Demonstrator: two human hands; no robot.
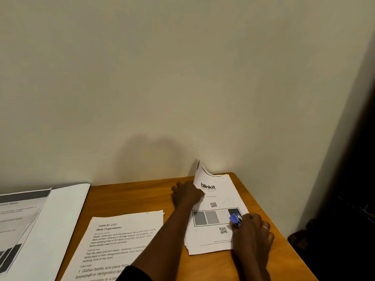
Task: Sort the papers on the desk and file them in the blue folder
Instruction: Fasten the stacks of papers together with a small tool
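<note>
Both forearms are bare as far as the wrists, on the left hand (pixel 186 194) and the right hand (pixel 252 230) alike. A thin ring (pixel 265 227), pale and seemingly metallic, circles one finger of the right hand; its design is too small to make out. A dark sleeve (pixel 135 273), probably black, covers the left arm above the forearm, its hem cutting across the arm in a soft, loose line.

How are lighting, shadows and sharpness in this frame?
Head view: dim warm light; soft shadow on the wall above the left hand; right edge sinks into black; far-left papers stretched and blurred; blinkit sheet: heading sharp, small print unreadable; stapler in the right hand smeared.
</note>
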